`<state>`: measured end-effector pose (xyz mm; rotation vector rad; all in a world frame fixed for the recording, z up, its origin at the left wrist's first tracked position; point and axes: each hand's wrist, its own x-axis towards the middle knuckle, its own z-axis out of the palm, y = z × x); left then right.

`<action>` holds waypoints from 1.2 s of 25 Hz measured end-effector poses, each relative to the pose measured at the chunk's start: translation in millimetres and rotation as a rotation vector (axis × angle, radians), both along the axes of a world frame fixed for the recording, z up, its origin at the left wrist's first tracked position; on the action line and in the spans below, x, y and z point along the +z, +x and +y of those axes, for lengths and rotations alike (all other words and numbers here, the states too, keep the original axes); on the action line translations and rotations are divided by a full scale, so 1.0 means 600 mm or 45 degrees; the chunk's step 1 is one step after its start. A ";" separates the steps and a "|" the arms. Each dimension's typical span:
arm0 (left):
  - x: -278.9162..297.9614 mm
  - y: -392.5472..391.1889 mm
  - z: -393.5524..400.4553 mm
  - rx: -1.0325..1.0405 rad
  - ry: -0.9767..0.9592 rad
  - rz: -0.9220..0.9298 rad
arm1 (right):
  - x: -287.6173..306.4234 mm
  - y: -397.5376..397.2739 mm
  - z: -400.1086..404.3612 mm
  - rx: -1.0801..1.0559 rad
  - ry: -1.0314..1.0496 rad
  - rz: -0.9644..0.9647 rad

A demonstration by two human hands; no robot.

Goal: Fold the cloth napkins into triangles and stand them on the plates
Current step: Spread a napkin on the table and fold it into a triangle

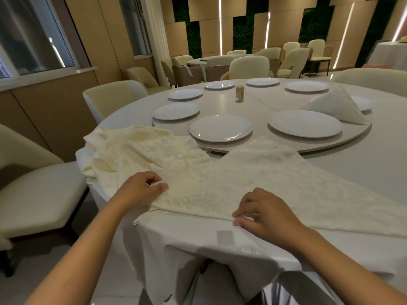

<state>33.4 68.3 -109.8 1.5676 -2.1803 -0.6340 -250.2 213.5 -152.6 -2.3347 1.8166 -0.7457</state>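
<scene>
A cream patterned napkin (231,183) lies spread flat on the near part of the round table. My left hand (143,188) pinches its left corner between thumb and fingers. My right hand (259,210) pinches its near edge a little to the right. A pile of more cream napkins (123,150) lies crumpled at the left edge of the table. One folded napkin triangle (337,105) stands on a plate (363,103) at the right. Several empty white plates, such as the nearest two (220,128) (305,124), ring the turntable.
A raised turntable (352,140) carries the plates. A small wooden toothpick holder (239,92) stands near its middle. Cream chairs (39,194) (114,97) stand round the table on the left. Another table with chairs (248,64) sits behind.
</scene>
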 end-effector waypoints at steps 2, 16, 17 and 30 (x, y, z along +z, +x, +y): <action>0.017 0.010 0.003 -0.097 0.056 -0.002 | 0.003 0.004 -0.001 0.018 0.002 0.035; 0.104 -0.077 0.078 -0.113 0.892 1.455 | 0.048 -0.011 0.032 0.143 0.696 -0.845; 0.103 -0.098 0.071 -0.095 0.915 1.538 | 0.044 -0.010 0.031 0.082 0.688 -1.032; 0.020 -0.318 -0.041 0.007 0.325 0.376 | 0.034 0.010 0.016 -0.535 0.325 -0.646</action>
